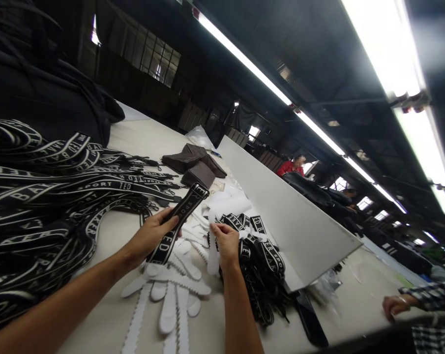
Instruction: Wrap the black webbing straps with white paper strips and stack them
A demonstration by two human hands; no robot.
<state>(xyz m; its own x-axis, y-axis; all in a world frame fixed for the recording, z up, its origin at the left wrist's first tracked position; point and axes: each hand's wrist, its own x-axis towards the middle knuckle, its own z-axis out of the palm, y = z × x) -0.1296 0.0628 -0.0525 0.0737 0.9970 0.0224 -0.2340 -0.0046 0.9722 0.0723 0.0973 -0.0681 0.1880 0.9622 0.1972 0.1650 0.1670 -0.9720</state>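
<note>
My left hand (154, 235) is closed around a folded black strap (187, 209) with white lettering and edge stripes. Its looped end points up and away from me. Between the thumb and fingertips of my right hand (227, 246) is a white strip (213, 253), hanging downward beside the strap without touching it. Below both hands lies a loose pile of white strips (166, 307), with rounded ends and toothed edges. A large heap of lettered straps (41, 211) spreads across the left side. Just right of my right hand lies a bundle of similar straps (262, 260).
A white upright panel (281, 211) runs along the table's right side. Folded dark brown pieces (198, 167) and a clear plastic bag (200, 137) lie farther back. A dark phone-like slab (311, 319) is at lower right, near a co-worker's hand (397, 305). Black bags (48, 93) stand back left.
</note>
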